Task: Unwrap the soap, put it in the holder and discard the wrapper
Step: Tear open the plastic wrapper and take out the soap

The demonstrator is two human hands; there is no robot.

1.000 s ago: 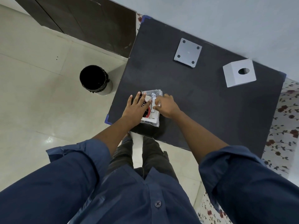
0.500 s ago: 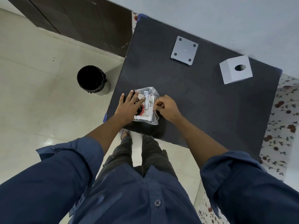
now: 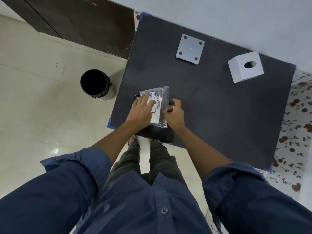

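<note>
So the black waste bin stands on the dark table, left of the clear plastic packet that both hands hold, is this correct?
Not quite. The head view shows the black waste bin standing on the pale tiled floor, beside the dark table, not on it. The rest holds: it is left of the clear plastic packet, which the left hand and right hand hold.

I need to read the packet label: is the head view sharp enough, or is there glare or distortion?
Head view: sharp in the middle; bold print on the clear plastic soap packet reads, finer lines do not. Slight sheen on the plastic, stronger glare on the glossy cream floor tiles. Wide-angle bending skews the black tabletop edges. Left hand covers part of the label.
</note>
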